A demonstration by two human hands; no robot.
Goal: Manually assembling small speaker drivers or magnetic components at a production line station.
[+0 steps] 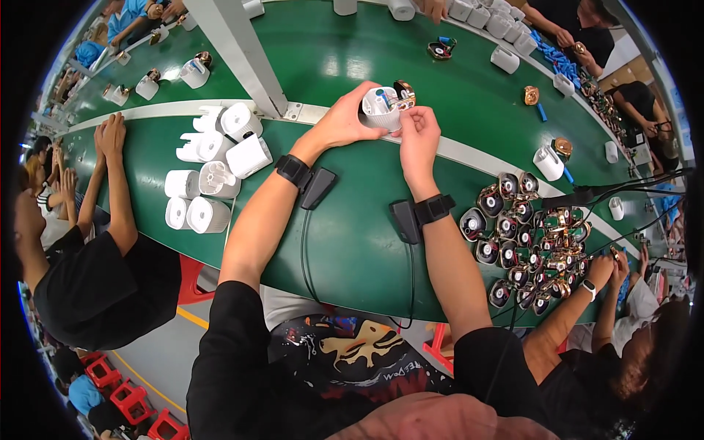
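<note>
My left hand (343, 123) is wrapped round a white plastic housing (375, 116), tilted with its open end up. Inside the housing a blue cylindrical cell and some wires show. A gold-rimmed round module (404, 91) with a circuit board stands at the housing's right rim. Just below the module, my right hand (419, 138) has its thumb and fingers pinched together against that rim. What the pinch holds, perhaps a wire or connector, is too small to make out. Both wrists wear black straps with cabled boxes.
Several empty white housings (217, 178) stand at my left. Many gold-rimmed modules (524, 242) are packed together at my right. Beyond a pale rail (477, 158) lies a green belt (323, 62) carrying assemblies. A metal post (242, 51) rises ahead left; co-workers sit on both sides.
</note>
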